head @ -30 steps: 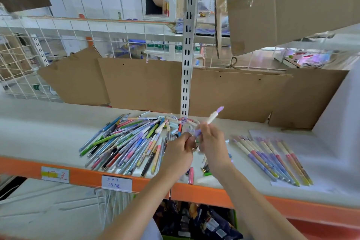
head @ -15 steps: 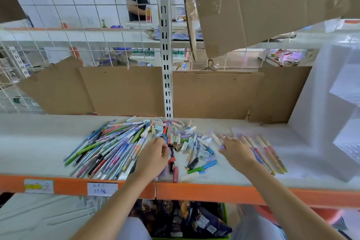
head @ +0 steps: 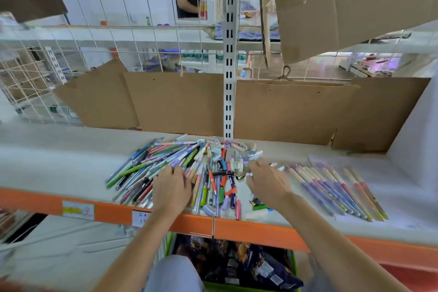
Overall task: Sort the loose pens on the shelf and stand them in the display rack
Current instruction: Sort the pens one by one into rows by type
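A heap of loose pens (head: pixel 151 168) in many colours lies on the white shelf (head: pixel 59 161), with shorter pens and caps (head: pixel 222 187) scattered at its right side. My left hand (head: pixel 171 187) rests palm down on the heap's right part, fingers spread over the pens. Just right of the scattered caps, my right hand (head: pixel 265 181) hovers low with fingers extended, holding nothing that I can see. A sorted row of purple and pink pens (head: pixel 331 187) lies side by side to the right. No display rack is visible.
Brown cardboard sheets (head: pixel 177 102) line the back of the shelf, split by a white slotted upright (head: pixel 229 78). An orange beam (head: pixel 237 225) edges the front. A white block (head: pixel 417 130) stands at right. A green crate (head: pixel 237 268) sits below. A person stands beyond the wire grid.
A second ago both hands held a purple-capped pen above the heap. That pen is gone from my hands; the right hand reached to the sorted row and came back left, the left hand lowered onto the heap.
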